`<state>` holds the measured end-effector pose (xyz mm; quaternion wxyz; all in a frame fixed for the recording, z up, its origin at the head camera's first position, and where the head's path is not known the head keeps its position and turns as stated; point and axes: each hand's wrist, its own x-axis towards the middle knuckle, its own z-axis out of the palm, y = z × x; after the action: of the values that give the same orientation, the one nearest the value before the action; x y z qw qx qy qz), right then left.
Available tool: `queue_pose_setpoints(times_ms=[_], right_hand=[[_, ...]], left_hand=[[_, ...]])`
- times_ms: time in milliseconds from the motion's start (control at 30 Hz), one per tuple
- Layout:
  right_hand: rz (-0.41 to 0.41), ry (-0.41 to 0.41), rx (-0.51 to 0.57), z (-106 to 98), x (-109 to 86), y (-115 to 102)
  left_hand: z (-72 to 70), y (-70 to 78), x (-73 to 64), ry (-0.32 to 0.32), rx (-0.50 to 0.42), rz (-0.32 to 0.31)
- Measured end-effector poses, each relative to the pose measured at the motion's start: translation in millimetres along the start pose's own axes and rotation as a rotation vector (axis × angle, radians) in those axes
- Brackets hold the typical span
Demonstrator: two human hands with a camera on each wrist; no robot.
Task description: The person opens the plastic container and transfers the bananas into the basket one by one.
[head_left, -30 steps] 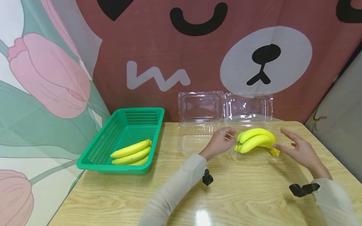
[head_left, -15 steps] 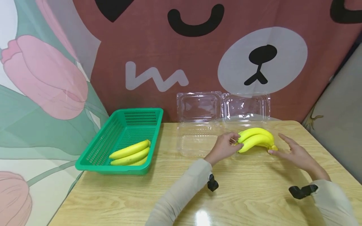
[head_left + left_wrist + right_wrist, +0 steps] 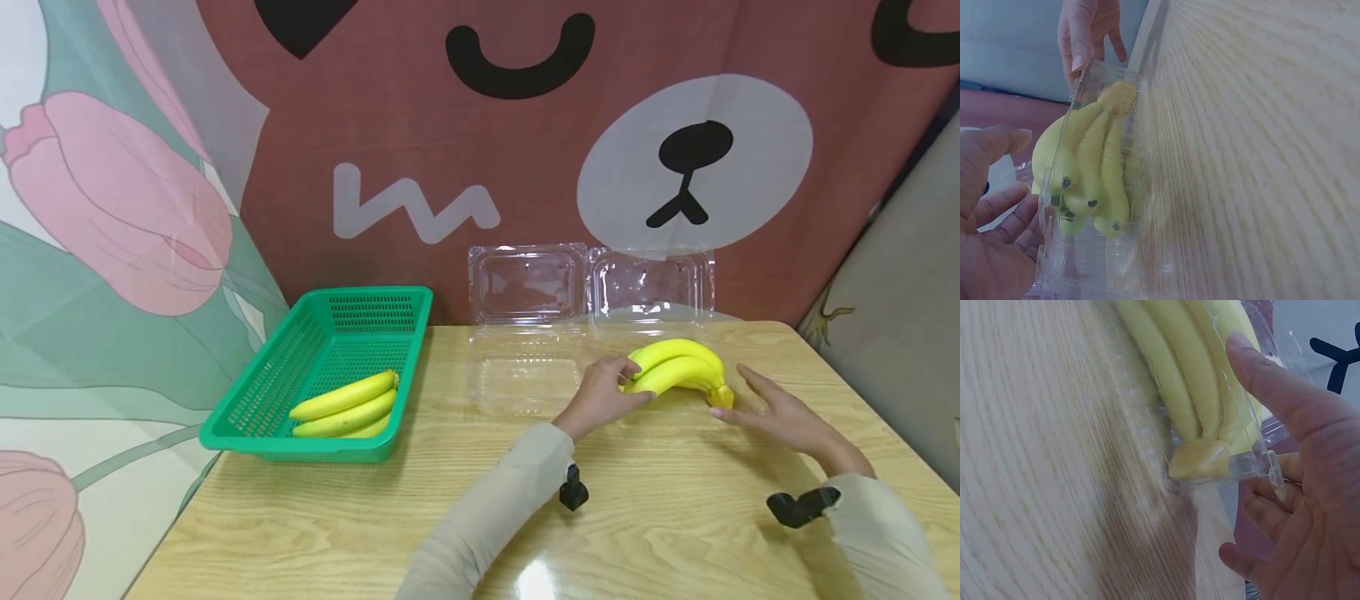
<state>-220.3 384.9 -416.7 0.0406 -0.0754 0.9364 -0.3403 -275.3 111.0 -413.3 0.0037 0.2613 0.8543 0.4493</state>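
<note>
A bunch of yellow bananas (image 3: 678,367) lies in the base of a clear plastic clamshell box (image 3: 1244,464), its stem end to the right. At the left end of the bunch is my left hand (image 3: 603,392), fingers and thumb spread; the left wrist view has its fingertips right at the box rim, close to the banana tips. My right hand (image 3: 783,417) stands at the stem end with thumb and fingers apart. In the right wrist view its thumb (image 3: 1260,372) overlaps the bananas over the box's side. The raised lid (image 3: 652,283) leans at the back.
A second clear clamshell box (image 3: 525,379) sits with its lid up, left of the bananas. Farther left stands a green plastic basket (image 3: 300,446) holding several bananas (image 3: 348,408). A patterned cloth (image 3: 420,108) hangs behind the wooden table (image 3: 315,525).
My left hand has moved right onto the left end of the bananas. The stem end has shifted slightly left and in toward the box, with my right hand staying beside it.
</note>
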Motion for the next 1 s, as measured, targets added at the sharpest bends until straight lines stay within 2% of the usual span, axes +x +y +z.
queue_pose_setpoints(times_ms=[400, 667, 1000], right_hand=[[0.039, -0.015, 0.043, 0, -1.2, 1], [0.048, -0.021, 0.056, 1, -1.8, 0], [0.074, -0.025, 0.025, 1, -1.8, -2]], left_hand=[[10.0, 7.1, 6.0, -0.008, 0.092, 0.003], [15.6, 10.5, 10.9, 0.032, 0.201, -0.013], [15.2, 11.0, 10.8, 0.071, 0.164, -0.034]])
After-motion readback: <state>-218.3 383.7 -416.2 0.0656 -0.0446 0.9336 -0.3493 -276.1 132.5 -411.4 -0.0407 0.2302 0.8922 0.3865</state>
